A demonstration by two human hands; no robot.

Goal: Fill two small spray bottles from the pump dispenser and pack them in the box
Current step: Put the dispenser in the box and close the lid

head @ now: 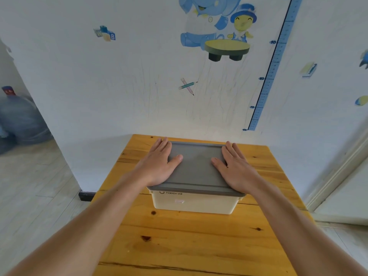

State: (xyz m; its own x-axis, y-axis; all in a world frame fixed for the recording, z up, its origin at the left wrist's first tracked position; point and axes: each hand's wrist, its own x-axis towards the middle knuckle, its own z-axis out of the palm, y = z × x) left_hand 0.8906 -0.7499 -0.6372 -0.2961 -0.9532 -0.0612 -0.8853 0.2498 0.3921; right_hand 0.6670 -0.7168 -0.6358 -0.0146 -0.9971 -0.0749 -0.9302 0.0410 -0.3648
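Both palms flat on the lid of the closed box.

My left hand [159,164] lies along the left edge of the grey lid [196,166] and my right hand [237,168] along the right edge. The fingers are straight and the thumbs point inward, so I am pressing, not gripping. I keep one hand on each side so the push comes down evenly and the lid sits level on the cream box [195,204]. The box stands toward the far end of the wooden table [189,246], near the wall. No spray bottles or pump dispenser are in view, and with the lid on I cannot tell whether they are inside. I judge I am either seating the lid or about to lift it.
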